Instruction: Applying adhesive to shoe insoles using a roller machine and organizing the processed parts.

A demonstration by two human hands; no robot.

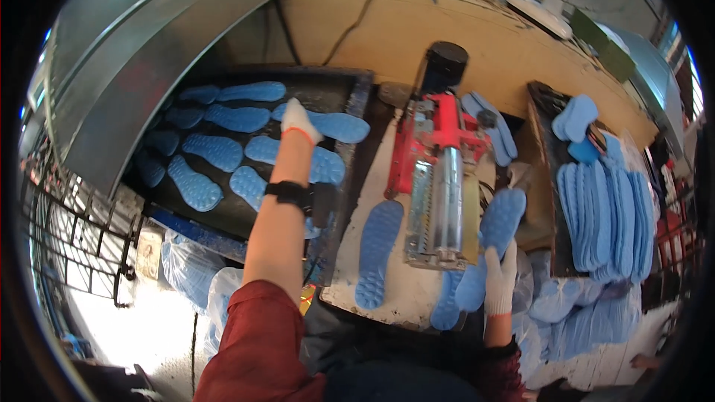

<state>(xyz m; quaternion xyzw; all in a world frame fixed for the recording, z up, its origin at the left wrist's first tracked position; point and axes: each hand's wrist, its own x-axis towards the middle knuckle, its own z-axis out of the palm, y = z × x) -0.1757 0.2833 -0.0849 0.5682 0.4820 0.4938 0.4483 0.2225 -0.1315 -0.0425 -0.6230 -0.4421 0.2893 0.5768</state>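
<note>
My left hand (299,120), in a white glove, reaches onto the dark belt at the left and is closed over the narrow middle of a blue insole (344,128). Several other blue insoles (214,150) lie in rows around it, bumpy side up. My right hand (500,281), also gloved, grips the lower end of a blue insole (503,217) that points away from me, beside the red machine. Right by that hand, more blue insoles (447,301) overlap at the table's front edge. A single insole (378,253) lies left of the machine.
A red machine with a shiny metal roller (448,201) stands mid-table. Two insoles (495,130) lean behind it. On the right, a shelf (547,156) carries stacked insoles (603,216). Plastic bags of blue pieces (190,272) sit below the belt. A metal hood (164,52) overhangs the left.
</note>
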